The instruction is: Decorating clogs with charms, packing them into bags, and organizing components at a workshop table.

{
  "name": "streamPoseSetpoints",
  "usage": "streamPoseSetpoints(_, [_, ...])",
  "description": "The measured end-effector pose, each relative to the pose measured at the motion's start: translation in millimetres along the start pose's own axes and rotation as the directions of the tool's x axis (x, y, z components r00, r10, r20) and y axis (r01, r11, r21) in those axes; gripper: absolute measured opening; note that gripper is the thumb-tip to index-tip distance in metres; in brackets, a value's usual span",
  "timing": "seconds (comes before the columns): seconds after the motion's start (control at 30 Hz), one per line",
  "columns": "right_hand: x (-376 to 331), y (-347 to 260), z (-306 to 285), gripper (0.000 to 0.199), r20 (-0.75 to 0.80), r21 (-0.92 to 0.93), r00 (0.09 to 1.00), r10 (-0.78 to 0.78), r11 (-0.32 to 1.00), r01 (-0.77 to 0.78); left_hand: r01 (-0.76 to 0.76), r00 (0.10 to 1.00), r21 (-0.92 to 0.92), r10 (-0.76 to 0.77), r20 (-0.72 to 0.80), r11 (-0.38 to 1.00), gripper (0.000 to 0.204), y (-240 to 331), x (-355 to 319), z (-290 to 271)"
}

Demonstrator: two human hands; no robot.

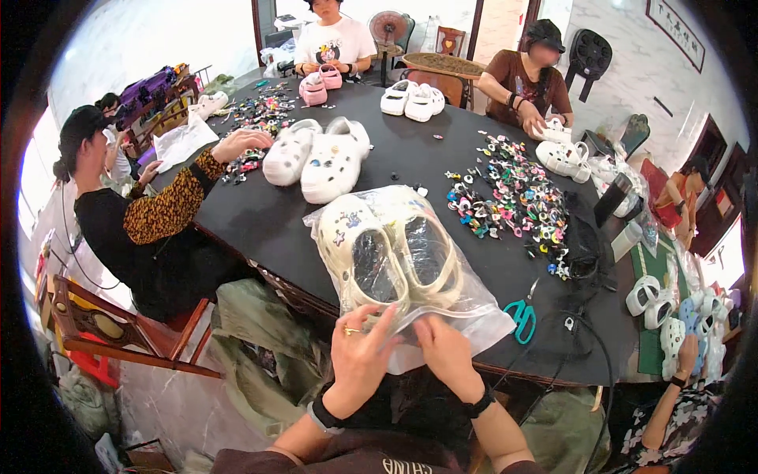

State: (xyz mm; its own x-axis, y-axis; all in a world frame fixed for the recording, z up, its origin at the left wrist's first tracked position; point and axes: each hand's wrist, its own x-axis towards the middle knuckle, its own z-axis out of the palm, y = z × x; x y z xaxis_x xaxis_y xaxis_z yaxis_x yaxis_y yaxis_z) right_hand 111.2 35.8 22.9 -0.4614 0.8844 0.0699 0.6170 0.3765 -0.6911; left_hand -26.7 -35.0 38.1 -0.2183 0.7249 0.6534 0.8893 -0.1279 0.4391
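A clear plastic bag (485, 316) lies at the table's near edge with a pair of cream clogs (345, 246) inside, heels toward me. Colourful charms dot the left clog's toe. My left hand (365, 347) grips the bag's near edge by the left heel, its fingers bent over the film. The same edge is pinched by my right hand (448, 354), a little to the right. Just right of the bag are teal-handled scissors (521, 320). Beyond it stands a pair of white clogs (332, 162) with a few charms.
Loose charms (517, 189) are heaped on the dark table (410, 150) at right, with another heap (264, 107) far left. Several people sit around it, one reaching past the white clogs. A black cable (604, 355) hangs over the near right edge. More clogs (659, 304) lie at far right.
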Motion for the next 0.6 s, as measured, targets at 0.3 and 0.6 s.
streamPoseSetpoints(0.3, [10,6,-15,0.06,-0.125,0.005,0.787,-0.604,0.793,0.609,0.112,0.961,-0.304,-0.182,-0.21,0.946,0.037,7,-6,-18])
streamPoseSetpoints(0.6, [64,-34,1,0.058,-0.203,-0.28,0.91,-0.361,0.912,0.3,-0.052,0.998,-0.48,0.03,-0.054,0.876,0.046,29,-36,7])
